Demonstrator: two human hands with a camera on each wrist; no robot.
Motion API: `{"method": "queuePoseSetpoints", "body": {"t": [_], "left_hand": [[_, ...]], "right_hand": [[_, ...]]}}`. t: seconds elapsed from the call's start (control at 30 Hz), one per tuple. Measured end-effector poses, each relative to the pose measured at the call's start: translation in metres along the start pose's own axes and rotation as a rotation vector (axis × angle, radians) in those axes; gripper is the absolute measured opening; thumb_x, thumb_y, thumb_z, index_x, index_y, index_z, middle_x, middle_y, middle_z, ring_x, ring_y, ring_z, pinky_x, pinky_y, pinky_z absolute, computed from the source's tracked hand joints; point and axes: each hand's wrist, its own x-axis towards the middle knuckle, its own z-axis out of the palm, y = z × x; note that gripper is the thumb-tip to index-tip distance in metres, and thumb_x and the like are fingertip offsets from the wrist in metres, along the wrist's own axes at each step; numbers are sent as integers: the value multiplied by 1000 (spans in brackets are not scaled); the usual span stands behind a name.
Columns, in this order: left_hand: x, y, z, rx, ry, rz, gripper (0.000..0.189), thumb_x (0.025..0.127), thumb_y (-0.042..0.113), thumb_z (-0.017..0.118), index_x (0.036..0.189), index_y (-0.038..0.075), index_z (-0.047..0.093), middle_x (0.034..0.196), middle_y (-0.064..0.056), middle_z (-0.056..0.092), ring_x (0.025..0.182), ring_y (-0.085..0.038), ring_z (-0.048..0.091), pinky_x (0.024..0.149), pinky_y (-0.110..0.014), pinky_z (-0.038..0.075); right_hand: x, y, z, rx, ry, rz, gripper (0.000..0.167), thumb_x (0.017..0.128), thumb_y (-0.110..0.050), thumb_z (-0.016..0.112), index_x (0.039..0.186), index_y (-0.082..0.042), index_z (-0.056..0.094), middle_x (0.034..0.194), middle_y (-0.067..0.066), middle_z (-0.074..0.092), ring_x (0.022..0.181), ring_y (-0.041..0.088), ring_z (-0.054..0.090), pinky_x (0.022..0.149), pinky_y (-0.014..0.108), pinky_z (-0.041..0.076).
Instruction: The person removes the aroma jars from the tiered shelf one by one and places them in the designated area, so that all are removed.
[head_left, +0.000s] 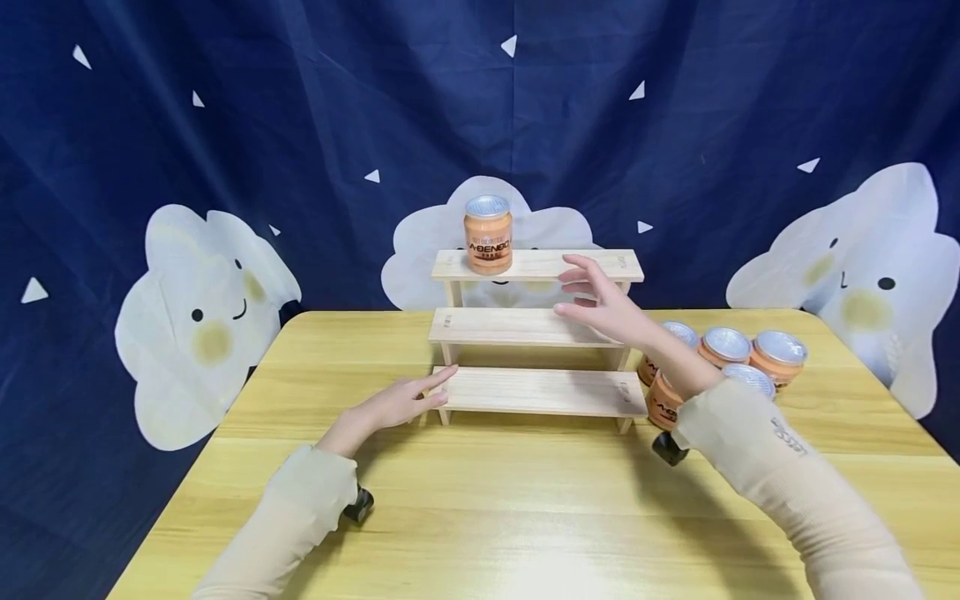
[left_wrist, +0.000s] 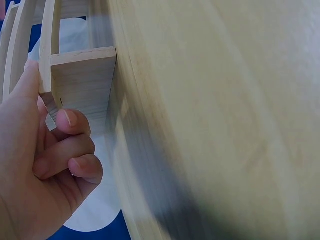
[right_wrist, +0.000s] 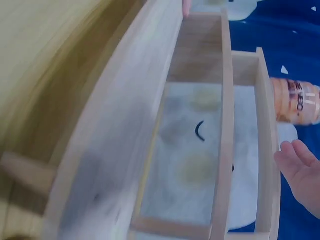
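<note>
A three-tier wooden display rack [head_left: 532, 392] stands on the table. My left hand [head_left: 397, 404] grips the left end of its lowest board; in the left wrist view the fingers [left_wrist: 75, 122] curl at the board's end, the thumb lying along its other side. On the left part of the top tier, an orange jar [head_left: 489, 237] with a silver lid stands upright. My right hand [head_left: 603, 300] hovers around the right part of the upper tiers, fingers spread and holding nothing. The right wrist view has that hand [right_wrist: 302, 172] apart from the jar [right_wrist: 296, 101].
Several similar orange jars [head_left: 780, 357] stand grouped on the table right of the rack, partly behind my right forearm. The light wooden table [head_left: 495, 508] extends in front. A dark blue curtain [head_left: 337, 100] with white clouds hangs behind.
</note>
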Motion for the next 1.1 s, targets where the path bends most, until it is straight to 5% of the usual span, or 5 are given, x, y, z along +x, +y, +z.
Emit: {"method": "queuePoseSetpoints", "body": {"t": [0.1, 0.33, 0.57, 0.8, 1.1], "left_hand": [[0, 1, 0, 24, 9, 9, 58, 95, 47, 38, 147, 24, 22, 106, -16, 60, 47, -10, 41, 72, -33, 42], [-1, 2, -1, -3, -10, -12, 58, 95, 46, 39, 147, 26, 20, 52, -2, 44, 44, -10, 39, 64, -31, 42], [0, 0, -1, -18, -4, -13, 56, 95, 48, 39, 146, 33, 20, 50, 3, 39, 42, -10, 38, 62, -29, 42], [-1, 0, -1, 12, 1, -4, 57, 95, 48, 39, 146, 31, 20, 61, 1, 44, 42, -9, 36, 77, -34, 41], [0, 0, -1, -17, -6, -9, 58, 95, 47, 39, 146, 27, 21, 52, 3, 40, 42, -10, 38, 65, -30, 42]], "right_hand": [[11, -6, 9, 5, -6, 8, 69, 87, -2, 59, 143, -5, 18, 130, 27, 36, 123, 39, 37, 101, 52, 28], [41, -17, 24, 16, 43, 3, 73, 84, -5, 62, 143, -6, 19, 130, 25, 37, 122, 38, 38, 101, 47, 31], [67, -20, 34, 76, 106, 3, 82, 82, -5, 64, 145, -5, 11, 136, 29, 29, 124, 42, 33, 101, 48, 31], [85, -25, 37, 0, 135, 23, 87, 82, -10, 66, 146, -6, 7, 138, 27, 29, 125, 39, 34, 100, 49, 32], [100, -29, 44, 27, 144, 1, 89, 81, -8, 66, 145, -3, 4, 136, 25, 32, 123, 36, 35, 102, 45, 29]]}}
